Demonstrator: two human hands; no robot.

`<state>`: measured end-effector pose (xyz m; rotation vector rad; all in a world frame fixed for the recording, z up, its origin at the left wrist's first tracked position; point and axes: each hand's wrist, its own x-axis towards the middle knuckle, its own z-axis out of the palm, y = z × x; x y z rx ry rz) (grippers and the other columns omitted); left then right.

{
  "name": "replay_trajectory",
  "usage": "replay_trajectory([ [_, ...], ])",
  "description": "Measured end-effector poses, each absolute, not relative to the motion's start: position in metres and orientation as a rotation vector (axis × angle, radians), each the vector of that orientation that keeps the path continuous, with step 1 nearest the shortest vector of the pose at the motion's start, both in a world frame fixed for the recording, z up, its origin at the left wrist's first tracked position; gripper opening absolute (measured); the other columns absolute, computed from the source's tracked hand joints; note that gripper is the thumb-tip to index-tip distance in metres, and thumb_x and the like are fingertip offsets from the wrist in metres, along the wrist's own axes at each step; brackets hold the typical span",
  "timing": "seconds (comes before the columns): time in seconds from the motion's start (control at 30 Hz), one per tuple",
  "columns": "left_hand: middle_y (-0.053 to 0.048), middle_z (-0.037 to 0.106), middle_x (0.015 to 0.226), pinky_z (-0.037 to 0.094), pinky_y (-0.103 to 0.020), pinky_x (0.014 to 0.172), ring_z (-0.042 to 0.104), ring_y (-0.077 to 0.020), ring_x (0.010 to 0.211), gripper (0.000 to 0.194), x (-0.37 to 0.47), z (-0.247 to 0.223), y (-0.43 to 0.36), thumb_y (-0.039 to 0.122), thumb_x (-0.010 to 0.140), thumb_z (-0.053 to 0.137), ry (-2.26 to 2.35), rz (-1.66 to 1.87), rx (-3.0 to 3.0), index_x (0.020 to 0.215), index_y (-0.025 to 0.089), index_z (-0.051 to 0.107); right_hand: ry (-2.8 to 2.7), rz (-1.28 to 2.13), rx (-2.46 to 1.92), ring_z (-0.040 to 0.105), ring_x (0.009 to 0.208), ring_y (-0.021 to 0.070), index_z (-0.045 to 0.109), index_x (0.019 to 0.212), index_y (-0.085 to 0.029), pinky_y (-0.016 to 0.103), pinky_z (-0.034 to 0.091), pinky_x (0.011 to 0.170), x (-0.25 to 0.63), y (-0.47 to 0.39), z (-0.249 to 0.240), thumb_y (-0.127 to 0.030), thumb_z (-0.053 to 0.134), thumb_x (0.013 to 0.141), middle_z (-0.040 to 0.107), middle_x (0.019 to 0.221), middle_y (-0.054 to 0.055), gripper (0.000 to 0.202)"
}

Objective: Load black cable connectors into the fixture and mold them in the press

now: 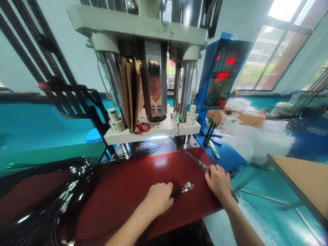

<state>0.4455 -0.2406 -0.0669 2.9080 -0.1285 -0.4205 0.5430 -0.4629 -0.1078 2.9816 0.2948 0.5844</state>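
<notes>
On the dark red tabletop [123,198], my left hand [159,199] is closed around black cables. Their shiny metal connector ends [188,187] stick out to the right of my fingers. My right hand [219,181] rests at the table's right side, its fingers curled over the near end of a narrow metal strip [198,161]. The strip lies slantwise towards the press and has small marks or slots along it. What lies under my right palm is hidden.
A press with a pale lower plate [153,128] stands ahead, with red-handled scissors [142,127] and cardboard [132,95] on it. A large bundle of black cables [64,201] lies left. Right are a blue control box [222,75], a cutter [214,149] and a wooden-topped table [302,177].
</notes>
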Motion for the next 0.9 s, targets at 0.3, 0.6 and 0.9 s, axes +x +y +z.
replay_trajectory([
  [0.3,0.001,0.056,0.074,0.034,-0.024,0.057,0.051,-0.0137,0.065,0.008,0.444,-0.065,-0.23,0.023,0.071,0.039,-0.124,-0.221,2.567,0.077,0.02,0.043,0.275,0.456,3.155,0.051,0.09,0.0219,0.06,0.096,-0.019,0.032,0.031,0.072,0.535,-0.489,-0.105,-0.008,0.045,0.069,0.061,0.091,0.005,0.032],
  [0.6,-0.003,0.059,0.096,0.04,-0.03,0.071,0.056,-0.0222,0.088,0.018,0.445,-0.08,-0.251,0.03,0.072,0.052,-0.12,-0.282,2.717,0.087,0.022,0.055,0.293,0.572,3.13,0.051,0.086,0.0236,0.06,0.087,-0.02,0.034,0.031,0.071,0.532,-0.476,-0.1,-0.037,0.046,0.082,0.06,0.088,0.006,0.023],
  [0.9,-0.004,0.061,0.094,0.042,-0.033,0.073,0.058,-0.0232,0.086,0.016,0.448,-0.085,-0.254,0.026,0.074,0.045,-0.17,-0.268,2.761,0.084,0.02,0.055,0.187,0.642,2.998,0.048,0.085,0.0264,0.054,0.081,-0.019,0.037,0.028,0.068,0.54,-0.458,-0.107,-0.028,0.046,0.078,0.056,0.083,0.008,0.013],
])
